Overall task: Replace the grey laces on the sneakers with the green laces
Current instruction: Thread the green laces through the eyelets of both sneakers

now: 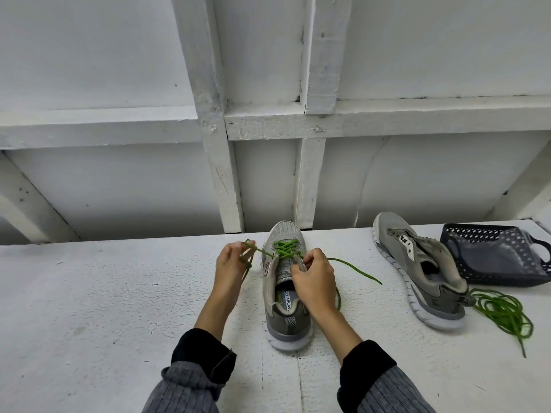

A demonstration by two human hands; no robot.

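A grey sneaker (284, 318) stands upright in the middle of the white table, toe pointing away, with a green lace (284, 247) crossed through its front eyelets. My left hand (229, 265) holds one end of that lace, pulled out to the sneaker's left. My right hand (314, 274) pinches at the upper right eyelets, and the lace's other end trails right across the table. A second grey sneaker (423, 269) lies tilted to the right with no lace in it. Behind its heel sits a loose bundle of green lace (502, 312).
A dark perforated plastic basket (492, 257) stands at the far right and holds something grey. The white table (104, 308) ends at a white wooden frame wall just behind the sneakers.
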